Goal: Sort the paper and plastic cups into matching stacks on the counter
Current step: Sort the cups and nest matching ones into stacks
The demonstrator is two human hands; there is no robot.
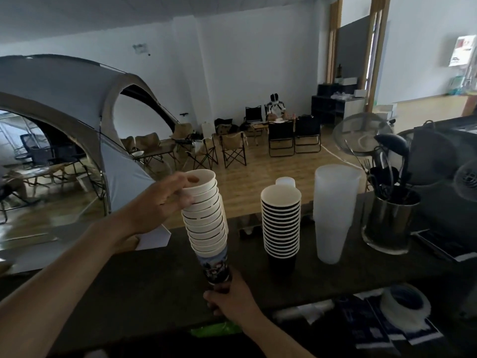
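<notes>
A tilted stack of printed paper cups (206, 220) with white rims is held above the dark counter (129, 285). My right hand (232, 295) grips its bottom cup. My left hand (160, 200) pinches the rim of the top cup. To the right, a stack of black paper cups (280, 223) stands upright on the counter. Beside it rises a tall stack of translucent plastic cups (333, 213). One small white cup (285, 181) peeks from behind the black stack.
A steel utensil holder (389, 220) with black ladles and a mesh strainer stands at the right. A tape roll (405, 303) and dark packets lie on the near right. A white paper sheet (154, 239) sits at the counter's far edge. A tent and folding chairs fill the room beyond.
</notes>
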